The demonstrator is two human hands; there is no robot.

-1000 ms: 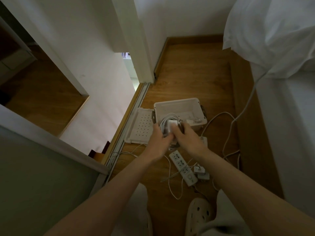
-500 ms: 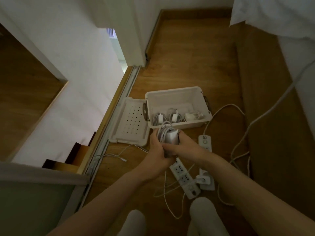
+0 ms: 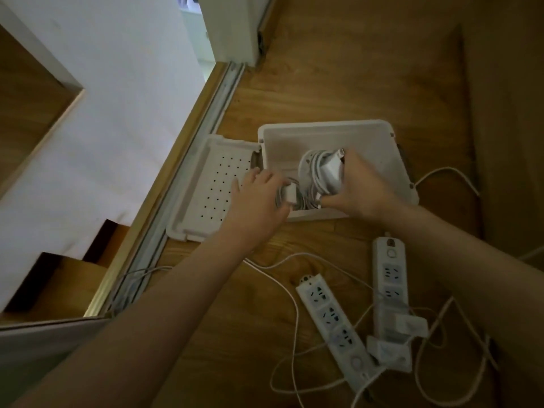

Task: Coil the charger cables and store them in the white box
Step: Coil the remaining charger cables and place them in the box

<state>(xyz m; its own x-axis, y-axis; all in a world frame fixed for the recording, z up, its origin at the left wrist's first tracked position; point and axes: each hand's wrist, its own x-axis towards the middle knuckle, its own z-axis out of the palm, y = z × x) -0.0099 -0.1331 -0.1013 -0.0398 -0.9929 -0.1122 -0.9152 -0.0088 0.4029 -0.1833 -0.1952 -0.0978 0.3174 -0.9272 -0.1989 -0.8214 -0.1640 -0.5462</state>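
The right hand [image 3: 365, 187] grips a coiled charger cable [image 3: 316, 172] with its plug, just over the inside of the white box [image 3: 323, 123], probably to lay it there. The left hand [image 3: 259, 198] pinches a smaller coil [image 3: 290, 194] at the box's near corner, seemingly to make room. The perforated lid [image 3: 212, 187] lies beside the left hand. Nearer the person, power strips [image 3: 332, 319] and loose cables [image 3: 291, 290] lie on the floor.

Dim wooden floor [image 3: 353, 69], white wall [image 3: 117, 83]

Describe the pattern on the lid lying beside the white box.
The lid is white with rows of small round holes, seen in the head view.
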